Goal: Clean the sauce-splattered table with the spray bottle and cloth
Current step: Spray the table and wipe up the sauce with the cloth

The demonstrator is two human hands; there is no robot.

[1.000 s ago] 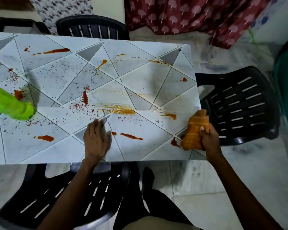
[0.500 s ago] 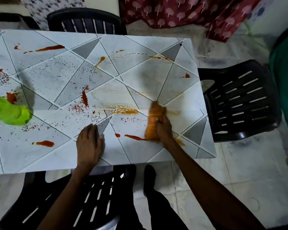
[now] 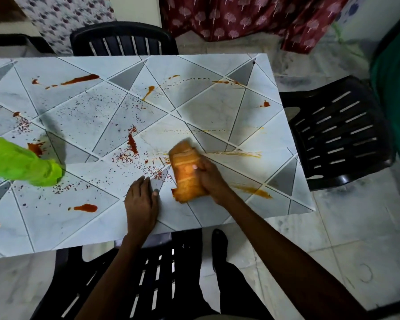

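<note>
Clock: hours are read from the cloth, with 12 toward the table's far edge.
Cloth (image 3: 186, 172): orange, folded into a thick pad and stained. It lies on the table near the near edge, right of the middle.
Right hand (image 3: 211, 179): at the cloth's 3 o'clock side, fingers curled over its edge and thumb on top, gripping the pad and pressing it on the surface.
Left hand (image 3: 142, 202): at 8 o'clock, just beside the cloth but apart from it. It lies palm down on the table, fingers straight and close together, holding nothing.
Table (image 3: 217, 70): pale marble-look top with grey triangles and dark lines.
Orange smears: one thin streak (image 3: 236, 154) at 2 o'clock, starting just beside the cloth; a second (image 3: 252, 191) at 4 o'clock.
Red streak (image 3: 132, 143): at 10 o'clock, with fine red specks scattered round it.
Red blob (image 3: 86, 207): at 8 o'clock, beyond the left hand.
Far marks: a long red streak (image 3: 79, 79) at 10 o'clock, an orange drip (image 3: 148, 91) at 11 and a small red spot (image 3: 264, 104) at 2.
Spray bottle (image 3: 21, 163): bright green and blurred, at 9 o'clock, well apart from both hands. One end rests on the table and the other runs out of the picture, so the nozzle cannot be made out.
Chairs: black slatted plastic, one (image 3: 340, 132) at 3 o'clock beside the table's end, one (image 3: 125, 40) at 11 behind the far edge and one (image 3: 148, 273) at 6 under the arms.
Curtain (image 3: 240, 17): dark red with a pale tree print, at 12 to 1 o'clock, hanging to the floor.
</note>
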